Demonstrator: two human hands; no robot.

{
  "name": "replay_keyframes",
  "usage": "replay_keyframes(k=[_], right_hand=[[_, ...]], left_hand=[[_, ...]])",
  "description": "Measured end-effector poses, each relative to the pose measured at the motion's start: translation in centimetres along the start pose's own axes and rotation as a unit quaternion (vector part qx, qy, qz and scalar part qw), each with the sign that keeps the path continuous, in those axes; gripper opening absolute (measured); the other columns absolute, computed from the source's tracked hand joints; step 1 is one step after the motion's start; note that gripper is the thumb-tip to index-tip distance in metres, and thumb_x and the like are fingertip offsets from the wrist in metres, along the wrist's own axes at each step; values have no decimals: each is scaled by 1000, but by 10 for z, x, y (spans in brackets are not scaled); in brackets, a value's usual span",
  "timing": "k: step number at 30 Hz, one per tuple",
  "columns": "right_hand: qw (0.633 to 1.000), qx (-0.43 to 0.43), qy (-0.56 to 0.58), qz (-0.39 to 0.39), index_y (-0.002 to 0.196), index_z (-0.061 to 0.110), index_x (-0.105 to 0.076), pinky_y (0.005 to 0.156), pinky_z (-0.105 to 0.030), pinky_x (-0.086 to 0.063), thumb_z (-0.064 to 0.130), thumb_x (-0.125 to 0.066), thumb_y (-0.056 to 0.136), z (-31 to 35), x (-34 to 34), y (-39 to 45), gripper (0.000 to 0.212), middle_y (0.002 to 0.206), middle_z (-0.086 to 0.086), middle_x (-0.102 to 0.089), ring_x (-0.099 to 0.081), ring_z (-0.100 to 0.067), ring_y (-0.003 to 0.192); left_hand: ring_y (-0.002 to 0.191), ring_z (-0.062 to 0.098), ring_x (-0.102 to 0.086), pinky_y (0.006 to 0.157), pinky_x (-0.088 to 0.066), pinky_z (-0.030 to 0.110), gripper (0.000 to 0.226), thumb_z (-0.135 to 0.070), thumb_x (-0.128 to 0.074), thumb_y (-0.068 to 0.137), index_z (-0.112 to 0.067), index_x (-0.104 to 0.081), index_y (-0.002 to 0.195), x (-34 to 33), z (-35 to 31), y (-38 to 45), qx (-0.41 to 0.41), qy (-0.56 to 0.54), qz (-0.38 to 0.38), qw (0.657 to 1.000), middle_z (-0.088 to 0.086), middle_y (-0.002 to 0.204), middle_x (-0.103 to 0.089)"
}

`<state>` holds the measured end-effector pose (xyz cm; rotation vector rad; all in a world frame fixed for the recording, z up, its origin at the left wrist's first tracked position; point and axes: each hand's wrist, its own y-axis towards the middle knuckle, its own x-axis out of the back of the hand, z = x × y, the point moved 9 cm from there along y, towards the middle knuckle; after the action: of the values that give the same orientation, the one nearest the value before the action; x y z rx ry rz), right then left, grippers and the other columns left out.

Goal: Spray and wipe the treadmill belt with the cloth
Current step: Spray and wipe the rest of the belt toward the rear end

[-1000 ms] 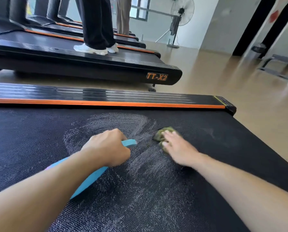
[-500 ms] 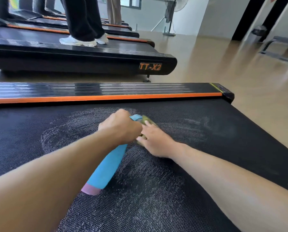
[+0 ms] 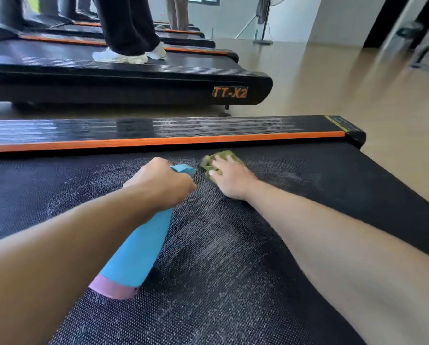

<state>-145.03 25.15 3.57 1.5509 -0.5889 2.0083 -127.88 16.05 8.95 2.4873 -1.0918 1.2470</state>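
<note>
Beneath us the black treadmill belt (image 3: 233, 270) shows pale wet streaks. Our left hand (image 3: 158, 183) wraps tightly around a blue spray bottle (image 3: 138, 250), while our right hand (image 3: 230, 178) presses flat on the green cloth (image 3: 217, 158) near the orange side rail (image 3: 158, 141).

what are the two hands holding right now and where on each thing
Left hand grips the blue spray bottle at its neck, below the nozzle. Right hand presses flat on the green cloth on the belt.

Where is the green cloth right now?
The green cloth lies on the treadmill belt under the right hand, near the orange side rail.
</note>
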Motion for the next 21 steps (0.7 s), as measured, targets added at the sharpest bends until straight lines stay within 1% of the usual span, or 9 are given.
replay_keyframes(k=[3, 5, 7, 9, 11, 13, 17, 20, 21], right_hand=[[991, 99, 23, 83, 154, 18, -23, 119, -39, -14, 32, -38, 103, 61, -14, -2, 55, 162, -6, -13, -12, -25, 149], [989, 106, 36, 98, 151, 26, -29, 115, -34, -22, 29, -41, 103, 53, -7, 5, 50, 160, -2, -21, -22, -22, 146], [996, 47, 39, 60, 139, 23, -49, 100, -26, -38, 24, -40, 102, 2, 8, 20, 38, 144, -8, -46, -47, -25, 127], [996, -92, -1, 12, 122, 18, -58, 88, -18, -44, 22, -33, 101, -74, 22, 22, 33, 119, -9, -58, -57, -20, 101], [972, -218, -83, -15, 119, 14, -62, 101, -32, -41, 23, -32, 96, -132, 33, 14, 38, 124, -10, -59, -55, -27, 111], [966, -231, -115, -6, 123, 13, -59, 106, -44, -37, 22, -33, 95, -132, 29, 19, 39, 133, -12, -55, -50, -33, 123], [997, -63, -29, 41, 144, 17, -42, 109, -42, -32, 33, -36, 102, -25, 13, 20, 45, 149, -13, -41, -39, -33, 135], [989, 67, -24, 133, 155, 23, -19, 118, -44, -20, 33, -36, 104, 53, -14, 8, 55, 163, -7, -10, -20, -29, 146], [987, 81, 0, 137, 155, 26, -17, 118, -44, -20, 33, -38, 103, 58, -17, 8, 56, 163, -6, -9, -21, -28, 147]], left_hand=[[76, 30, -60, 63, -40, 30, 31, -38, -78, 73, -11, -72, 87, 1, 2, 2, 2, 0, -5, 1000, 8, 79, -66], [74, 30, -58, 63, -40, 30, 30, -38, -79, 76, -11, -72, 86, -2, 0, 3, 0, -3, -1, 1000, 9, 80, -67], [75, 30, -58, 64, -40, 30, 32, -40, -81, 78, -11, -71, 86, -5, -2, 2, -6, -1, 10, 1000, 7, 78, -64], [77, 30, -60, 64, -39, 31, 31, -39, -79, 80, -11, -69, 86, -9, -7, -2, -21, 17, 15, 1000, 5, 77, -63], [83, 32, -64, 66, -41, 31, 28, -38, -76, 81, -12, -68, 89, -11, -10, -4, -33, 29, 17, 999, 6, 83, -67], [83, 31, -64, 68, -41, 31, 27, -39, -76, 82, -14, -68, 88, -11, -9, -5, -34, 26, 20, 999, 5, 83, -67], [76, 31, -57, 67, -41, 32, 36, -46, -80, 74, -14, -69, 84, -4, -3, -3, -24, -5, 19, 1000, 5, 75, -62], [77, 31, -59, 65, -42, 31, 48, -51, -70, 56, -16, -75, 88, -3, -4, -5, -17, -12, 21, 1000, 8, 81, -68], [78, 31, -60, 65, -42, 31, 50, -50, -67, 54, -16, -75, 89, -3, -5, -7, -17, -13, 25, 999, 9, 83, -69]])
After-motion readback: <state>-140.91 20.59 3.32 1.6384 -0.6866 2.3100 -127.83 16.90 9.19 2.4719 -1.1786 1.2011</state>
